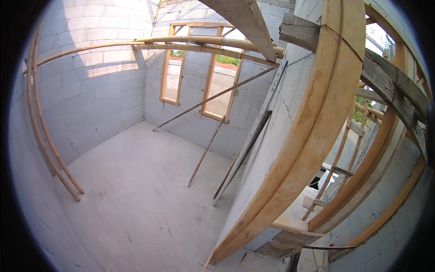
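Neither of my hands shows in the head view, and no forearm comes into it. Closest is a light brown wooden door frame (312,122), which curves through the picture right of the middle. A grey-white block wall (276,122) adjoins it. Against that wall lean a long, pale straight bar (249,145) and thinner sticks. A weathered beam end (300,32) juts out beside the top of the frame.
Bamboo poles (204,41) span the room high up, below a sloping plank (249,22). More poles (41,122) lean at left. Slanting sticks (206,149) stand on the dusty concrete floor (131,195). Beyond the frame are a wooden ladder (335,169) and old planks (385,81).
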The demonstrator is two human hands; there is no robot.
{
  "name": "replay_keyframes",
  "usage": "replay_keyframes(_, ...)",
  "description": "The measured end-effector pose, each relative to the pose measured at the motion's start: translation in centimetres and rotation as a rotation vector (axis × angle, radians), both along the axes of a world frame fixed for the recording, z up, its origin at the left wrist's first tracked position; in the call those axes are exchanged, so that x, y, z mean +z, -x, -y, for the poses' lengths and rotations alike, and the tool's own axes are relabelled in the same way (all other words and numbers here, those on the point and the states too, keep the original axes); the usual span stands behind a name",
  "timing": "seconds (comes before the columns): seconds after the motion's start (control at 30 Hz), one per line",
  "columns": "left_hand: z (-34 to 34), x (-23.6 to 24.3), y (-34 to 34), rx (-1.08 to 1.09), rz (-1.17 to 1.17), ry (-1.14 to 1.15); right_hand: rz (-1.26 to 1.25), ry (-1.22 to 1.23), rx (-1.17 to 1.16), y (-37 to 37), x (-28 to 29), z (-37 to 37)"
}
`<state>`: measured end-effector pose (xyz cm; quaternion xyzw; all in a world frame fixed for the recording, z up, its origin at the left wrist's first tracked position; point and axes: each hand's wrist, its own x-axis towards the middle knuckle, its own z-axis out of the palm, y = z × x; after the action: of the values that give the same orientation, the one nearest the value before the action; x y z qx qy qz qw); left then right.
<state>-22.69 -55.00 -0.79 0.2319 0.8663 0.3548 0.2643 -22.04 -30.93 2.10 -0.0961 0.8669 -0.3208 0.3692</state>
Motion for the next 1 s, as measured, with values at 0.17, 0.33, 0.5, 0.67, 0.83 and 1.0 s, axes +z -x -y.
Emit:
replay_keyframes(0.17, 1.7, 1.6, 1.0, -0.161, 0.026, 0.129, 0.034, 0.09, -0.074, -0.4, 3.1, 2.9)
replay_keyframes(0.33, 3.2, 1.9, -0.2, 0.062, 0.262, 0.27, 0.224, -0.06, -0.046, 0.4, 5.3, 2.6)
replay_keyframes(0.5, 8.9, 3.7, -6.1, 0.426, 0.175, 0.352, 0.053, -0.055, -0.045, 1.0, 6.5, 0.8)
replay_keyframes(0.67, 17.1, 1.8, -19.0, 0.817, 0.341, 0.579, -0.006, -0.06, -0.064, -3.3, -0.4, -5.4)
replay_keyframes(0.83, 21.2, 3.6, -28.5, 1.065, 0.499, 0.636, 0.072, -0.035, -0.104, -8.0, -2.6, -8.8)
replay_keyframes(1.0, 22.6, 6.7, -31.7, 1.097, 0.472, 0.724, 0.363, -0.043, -0.276, -11.7, -4.2, -11.8)
